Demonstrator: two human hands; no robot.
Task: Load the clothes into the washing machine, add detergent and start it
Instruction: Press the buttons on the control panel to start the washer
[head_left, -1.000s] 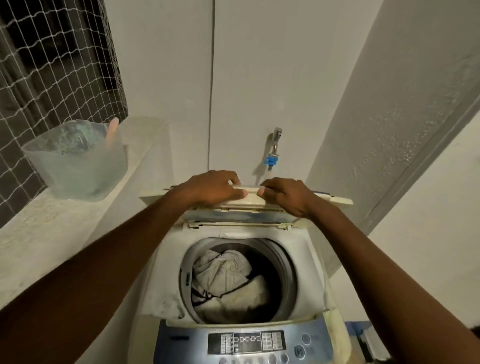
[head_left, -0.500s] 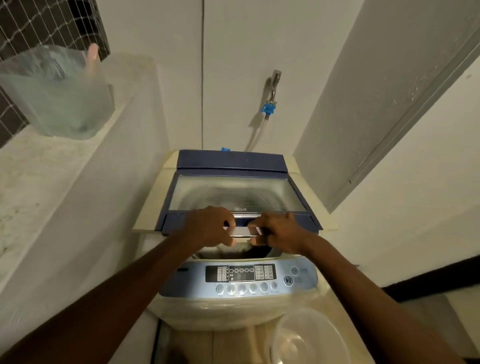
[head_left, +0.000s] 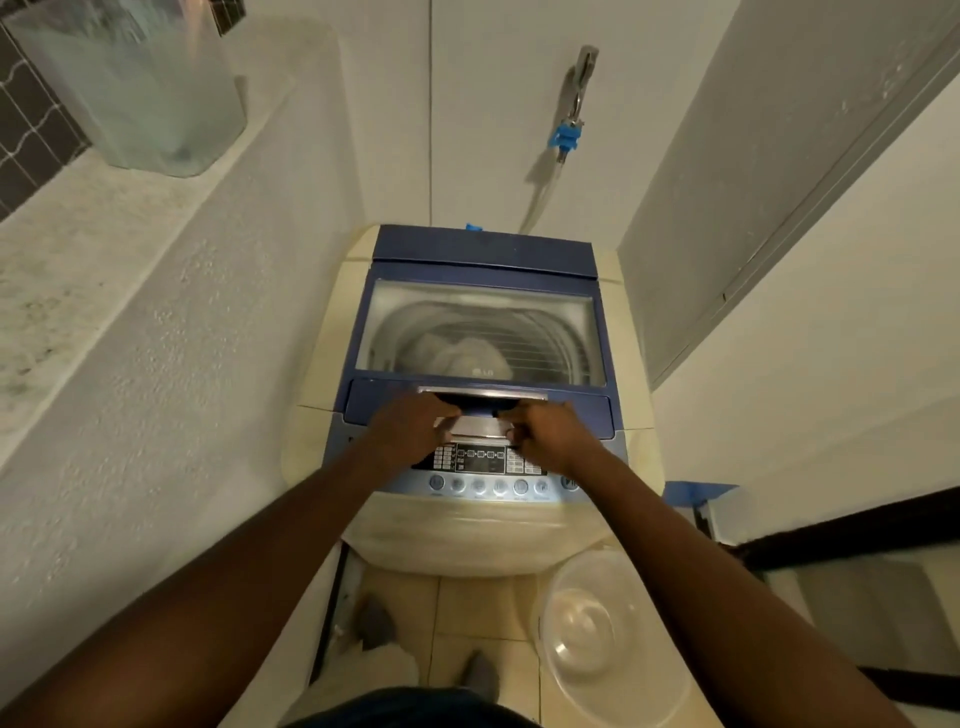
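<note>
Two hands, left hand (head_left: 410, 428) and right hand (head_left: 553, 434), grip narrow, rest on the closed lid (head_left: 483, 332) between white walls (head_left: 208, 322).

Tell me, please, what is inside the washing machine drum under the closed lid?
Through the lid window, pale clothes lie in the ribbed drum. The drum's bottom and any detergent are hidden from view.
</note>
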